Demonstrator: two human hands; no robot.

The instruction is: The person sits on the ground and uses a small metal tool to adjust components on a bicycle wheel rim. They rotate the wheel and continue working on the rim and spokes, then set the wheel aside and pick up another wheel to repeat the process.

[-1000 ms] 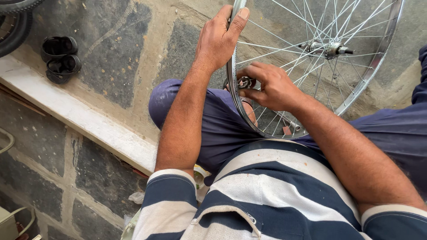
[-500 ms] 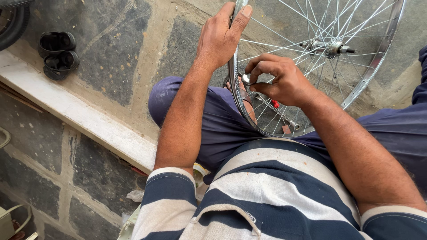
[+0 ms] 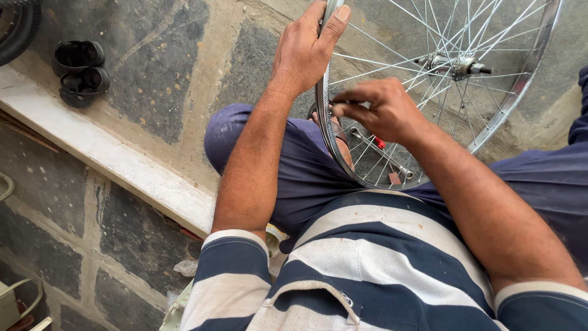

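Note:
A silver spoked bicycle wheel [image 3: 527,73] stands upright between my knees, its hub [image 3: 456,64] at the upper right. My left hand [image 3: 306,49] grips the rim at its near top edge, fingers wrapped over it. My right hand [image 3: 383,110] is pinched on a small dark tool with a red handle [image 3: 380,143], held against the inner side of the rim among the spokes. The tool's tip is hidden by my fingers. I sit in dark blue trousers and a striped shirt.
A stone-slab floor lies under the wheel. A pale stone ledge [image 3: 104,153] runs diagonally at the left, with a drop beyond it. Two black round parts [image 3: 79,70] sit at the upper left, next to a tyre's edge [image 3: 18,30]. Scraps lie below the ledge.
My right hand has lifted from low on the rim to a higher spot on its inner side. The left hand keeps its hold on the rim.

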